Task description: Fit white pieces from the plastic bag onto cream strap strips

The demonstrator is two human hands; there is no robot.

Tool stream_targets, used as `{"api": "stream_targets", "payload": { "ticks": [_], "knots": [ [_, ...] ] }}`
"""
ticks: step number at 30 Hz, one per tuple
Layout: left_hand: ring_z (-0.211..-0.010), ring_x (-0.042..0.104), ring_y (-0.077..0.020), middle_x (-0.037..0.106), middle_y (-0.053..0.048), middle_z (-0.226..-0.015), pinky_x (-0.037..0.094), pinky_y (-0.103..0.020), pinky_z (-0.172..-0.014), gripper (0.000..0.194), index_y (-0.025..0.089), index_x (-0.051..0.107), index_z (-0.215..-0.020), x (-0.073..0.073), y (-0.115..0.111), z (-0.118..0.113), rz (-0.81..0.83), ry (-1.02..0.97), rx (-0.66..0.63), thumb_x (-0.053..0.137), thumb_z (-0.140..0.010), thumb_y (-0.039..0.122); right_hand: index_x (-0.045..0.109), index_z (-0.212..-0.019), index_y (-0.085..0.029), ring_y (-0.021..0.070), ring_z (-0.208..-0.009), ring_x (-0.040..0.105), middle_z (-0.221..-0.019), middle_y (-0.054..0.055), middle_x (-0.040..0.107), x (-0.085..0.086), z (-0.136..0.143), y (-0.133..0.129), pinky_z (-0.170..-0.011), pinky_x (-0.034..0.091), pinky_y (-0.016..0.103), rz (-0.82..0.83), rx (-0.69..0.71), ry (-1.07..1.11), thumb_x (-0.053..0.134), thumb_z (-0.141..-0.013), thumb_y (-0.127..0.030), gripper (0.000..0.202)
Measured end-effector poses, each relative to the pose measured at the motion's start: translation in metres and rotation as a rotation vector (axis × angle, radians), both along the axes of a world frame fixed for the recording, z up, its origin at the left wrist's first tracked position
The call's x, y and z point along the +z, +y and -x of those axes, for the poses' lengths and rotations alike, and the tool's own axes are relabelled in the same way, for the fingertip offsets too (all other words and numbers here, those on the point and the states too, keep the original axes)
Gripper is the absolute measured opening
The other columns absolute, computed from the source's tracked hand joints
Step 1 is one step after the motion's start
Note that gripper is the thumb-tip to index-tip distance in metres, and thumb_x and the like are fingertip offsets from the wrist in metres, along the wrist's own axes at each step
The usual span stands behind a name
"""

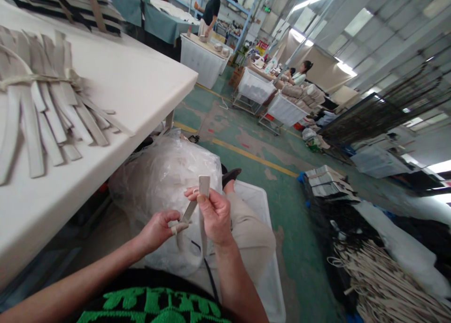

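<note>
Over my lap, my right hand [215,215] pinches a beige fabric strap [204,185] near its squared end, which points upward. The strap hangs in a loop below and runs across to my left hand [160,229], whose thumb and fingers close on another part of it. A light wrap covers one left fingertip. Beneath both hands lies a large clear plastic bag [169,168] with pale contents that I cannot make out. On the white table to my left rests a tied bundle of similar straps [52,102].
The white table [151,74] has its corner ahead of me. A white plastic bin [262,205] stands by my right leg. Many long beige strips [391,280] lie on dark sheeting at the right. Co-workers [211,10] and wheeled bins [255,85] are farther off.
</note>
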State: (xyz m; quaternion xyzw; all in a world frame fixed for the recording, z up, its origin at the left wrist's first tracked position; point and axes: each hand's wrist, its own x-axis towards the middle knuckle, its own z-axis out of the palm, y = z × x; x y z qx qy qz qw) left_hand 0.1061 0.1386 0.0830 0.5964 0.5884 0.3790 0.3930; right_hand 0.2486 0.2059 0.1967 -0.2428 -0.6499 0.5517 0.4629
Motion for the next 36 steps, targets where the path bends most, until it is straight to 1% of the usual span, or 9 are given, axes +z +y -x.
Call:
{"api": "stream_targets", "payload": {
  "ticks": [6,8,12,18,22,28,31,33,36],
  "knots": [
    [-0.068,0.063,-0.0194,0.067,-0.001,-0.067,0.045,-0.025,-0.065,0.030,0.019,0.068,-0.069,-0.018,-0.006,-0.007,0.107,0.080,-0.091,0.062,-0.083,0.045,0.075,-0.088,-0.024,0.0217,-0.095,0.070,-0.094,0.004,0.074,0.002,-0.009,0.001,-0.098,0.047,0.040,-0.019,-0.035,-0.009,0.056,-0.095,-0.030,0.021],
    [-0.077,0.066,-0.0220,0.072,-0.002,-0.079,0.048,-0.028,-0.071,0.023,0.020,0.071,-0.082,-0.013,-0.008,-0.006,0.099,0.053,-0.081,0.066,-0.080,0.042,0.075,-0.088,-0.024,0.0211,-0.093,0.070,-0.094,0.004,0.075,-0.003,-0.011,0.000,-0.097,0.048,0.039,0.013,-0.021,-0.035,0.056,-0.096,-0.032,0.022],
    [-0.093,0.066,-0.0246,0.073,-0.006,-0.103,0.050,-0.031,-0.084,0.034,0.020,0.068,-0.108,0.007,-0.008,-0.006,-0.026,-0.103,0.017,0.066,-0.081,0.040,0.074,-0.089,-0.024,0.0209,-0.094,0.068,-0.095,0.004,0.074,-0.013,-0.011,-0.005,-0.092,0.050,0.037,0.050,0.022,-0.075,0.056,-0.096,-0.034,0.022],
    [-0.073,0.063,-0.0197,0.070,-0.003,-0.075,0.050,-0.028,-0.072,0.029,0.018,0.071,-0.077,0.026,0.000,-0.012,-0.009,-0.350,-0.030,0.056,-0.088,0.040,0.074,-0.093,-0.023,0.0213,-0.099,0.067,-0.104,0.005,0.074,-0.028,-0.010,-0.008,-0.088,0.051,0.033,0.126,-0.038,-0.155,0.054,-0.097,-0.039,0.026],
    [-0.080,0.063,-0.0205,0.073,-0.005,-0.081,0.049,-0.030,-0.078,0.029,0.017,0.072,-0.078,0.025,0.002,-0.011,0.053,-0.451,0.089,0.058,-0.087,0.042,0.075,-0.090,-0.021,0.0217,-0.099,0.067,-0.105,0.006,0.073,-0.041,-0.013,-0.010,-0.089,0.050,0.033,0.169,-0.110,-0.165,0.050,-0.098,-0.043,0.034],
    [-0.080,0.063,-0.0213,0.072,-0.005,-0.080,0.050,-0.032,-0.080,0.035,0.017,0.071,-0.078,0.018,0.002,-0.015,0.091,-0.498,0.085,0.058,-0.086,0.049,0.076,-0.097,-0.018,0.0190,-0.079,0.068,-0.089,0.006,0.075,-0.056,-0.006,-0.021,-0.072,0.052,0.029,0.233,-0.211,-0.242,0.050,-0.096,-0.049,0.040],
    [-0.081,0.065,-0.0225,0.073,-0.006,-0.080,0.051,-0.034,-0.082,0.038,0.016,0.072,-0.080,0.019,0.001,-0.015,0.113,-0.497,0.101,0.059,-0.085,0.052,0.076,-0.095,-0.019,0.0205,-0.092,0.068,-0.097,0.007,0.075,-0.059,-0.007,-0.021,-0.086,0.051,0.031,0.217,-0.242,-0.191,0.051,-0.096,-0.047,0.037],
    [-0.081,0.066,-0.0232,0.074,-0.007,-0.081,0.052,-0.035,-0.083,0.039,0.016,0.074,-0.083,0.024,0.001,-0.013,0.135,-0.519,0.136,0.061,-0.083,0.054,0.076,-0.093,-0.019,0.0230,-0.105,0.066,-0.109,0.009,0.073,-0.061,-0.009,-0.018,-0.097,0.048,0.035,0.305,-0.232,-0.066,0.054,-0.094,-0.046,0.035],
    [-0.080,0.068,-0.0232,0.075,-0.007,-0.080,0.053,-0.036,-0.084,0.041,0.017,0.074,-0.085,0.031,0.003,-0.011,0.187,-0.589,0.178,0.065,-0.079,0.056,0.075,-0.094,-0.018,0.0247,-0.100,0.069,-0.113,0.011,0.073,-0.068,-0.012,-0.011,-0.094,0.051,0.040,0.621,-0.160,0.149,0.061,-0.088,-0.050,0.036]
  ]
}}
